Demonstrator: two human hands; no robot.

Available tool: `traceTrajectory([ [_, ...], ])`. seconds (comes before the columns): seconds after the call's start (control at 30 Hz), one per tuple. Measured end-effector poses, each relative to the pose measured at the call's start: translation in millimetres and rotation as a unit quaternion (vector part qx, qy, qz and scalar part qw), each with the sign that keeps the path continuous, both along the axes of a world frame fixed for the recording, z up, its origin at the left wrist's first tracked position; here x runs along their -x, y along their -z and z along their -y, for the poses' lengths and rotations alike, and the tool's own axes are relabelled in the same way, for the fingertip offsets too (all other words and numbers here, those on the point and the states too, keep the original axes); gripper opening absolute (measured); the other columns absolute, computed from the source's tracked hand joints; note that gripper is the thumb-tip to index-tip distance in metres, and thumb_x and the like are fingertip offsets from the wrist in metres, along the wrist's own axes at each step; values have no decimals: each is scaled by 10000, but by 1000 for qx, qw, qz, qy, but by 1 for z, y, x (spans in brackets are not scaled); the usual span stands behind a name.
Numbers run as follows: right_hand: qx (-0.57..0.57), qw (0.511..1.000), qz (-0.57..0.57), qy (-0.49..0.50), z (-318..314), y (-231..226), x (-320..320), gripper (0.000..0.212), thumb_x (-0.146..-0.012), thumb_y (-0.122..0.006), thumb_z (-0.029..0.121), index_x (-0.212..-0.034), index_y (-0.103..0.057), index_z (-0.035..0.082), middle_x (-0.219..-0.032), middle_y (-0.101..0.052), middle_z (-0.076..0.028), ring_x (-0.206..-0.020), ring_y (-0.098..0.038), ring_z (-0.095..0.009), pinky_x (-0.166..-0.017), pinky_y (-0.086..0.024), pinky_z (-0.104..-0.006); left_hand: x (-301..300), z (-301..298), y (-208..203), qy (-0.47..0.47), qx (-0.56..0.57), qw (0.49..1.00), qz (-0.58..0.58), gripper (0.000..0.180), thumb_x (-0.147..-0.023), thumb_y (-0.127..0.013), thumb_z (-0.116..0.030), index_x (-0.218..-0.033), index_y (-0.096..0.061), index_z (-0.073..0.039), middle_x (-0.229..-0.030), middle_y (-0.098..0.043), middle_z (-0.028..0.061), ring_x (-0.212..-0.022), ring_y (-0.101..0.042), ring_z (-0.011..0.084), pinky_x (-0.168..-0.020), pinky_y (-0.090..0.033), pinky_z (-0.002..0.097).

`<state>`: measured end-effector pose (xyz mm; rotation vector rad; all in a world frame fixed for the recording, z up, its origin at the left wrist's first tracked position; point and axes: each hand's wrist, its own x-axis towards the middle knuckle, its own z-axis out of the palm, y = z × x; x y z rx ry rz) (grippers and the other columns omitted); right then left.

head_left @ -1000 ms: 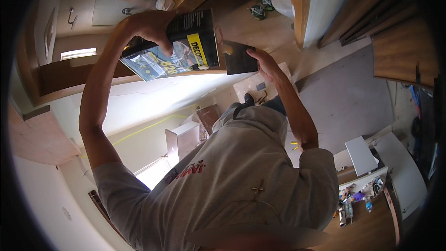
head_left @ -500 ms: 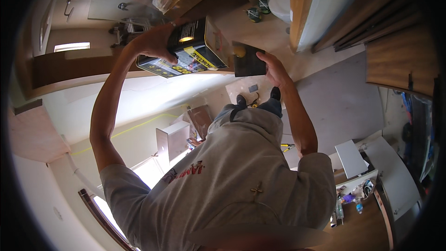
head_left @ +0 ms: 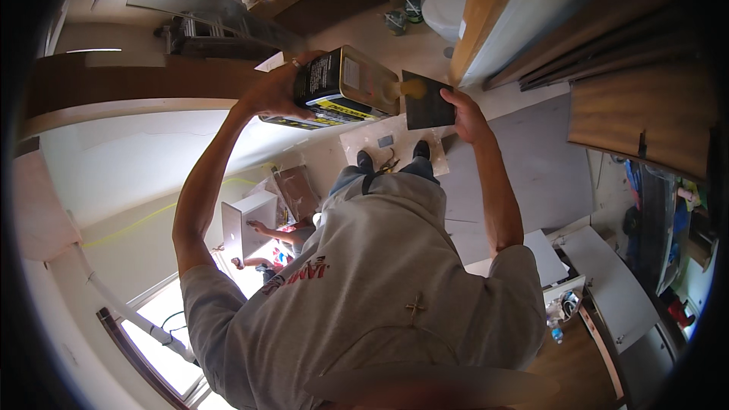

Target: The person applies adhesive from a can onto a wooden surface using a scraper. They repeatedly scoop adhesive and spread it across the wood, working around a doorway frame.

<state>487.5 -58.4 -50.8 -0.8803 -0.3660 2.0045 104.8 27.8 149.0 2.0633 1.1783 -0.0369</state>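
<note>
My left hand grips a rectangular metal can with a black and yellow label, raised in front of me and tipped on its side. The can's spout end points at a dark square pad, and a yellowish blob shows where they meet. My right hand holds that pad by its right edge, upright and close against the can. Both arms reach up from my grey sweatshirt. Below the can I see my dark shoes on a pale board on the floor.
A white toilet stands ahead, beside a tall wooden panel. Another person sits low at my left with an open laptop. A ladder lies at the back left. A white counter with small bottles is at my right.
The can has tipped further over and swung right, so its spout end now meets the dark pad. My right hand has held the pad roughly in place.
</note>
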Motion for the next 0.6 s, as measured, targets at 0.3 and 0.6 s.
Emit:
traceTrajectory([
  [0.3, -24, 998, -30, -44, -10, -10, -14, 400, -1036, -658, 251, -1343, -624, -4, -1276, -698, -76, -1178, -668, -176, -1028, -527, -352, 17, 16, 39, -37, 5, 996, 77, 1192, -550, -986, -199, -1576, -379, -169, -1323, -678, 161, -1232, -657, 341, -1105, -489, 426],
  [0.6, -3, 978, 148, -147, -6, 13, 15, 355, -1022, -692, 238, -1321, -671, 49, -1262, -703, -59, -1162, -653, -192, -1062, -515, -405, 60, 24, 109, -27, -14, 992, 119, 1275, -540, -1037, -307, -1584, -342, -76, -1448, -583, 203, -1359, -547, 368, -1175, -422, 449],
])
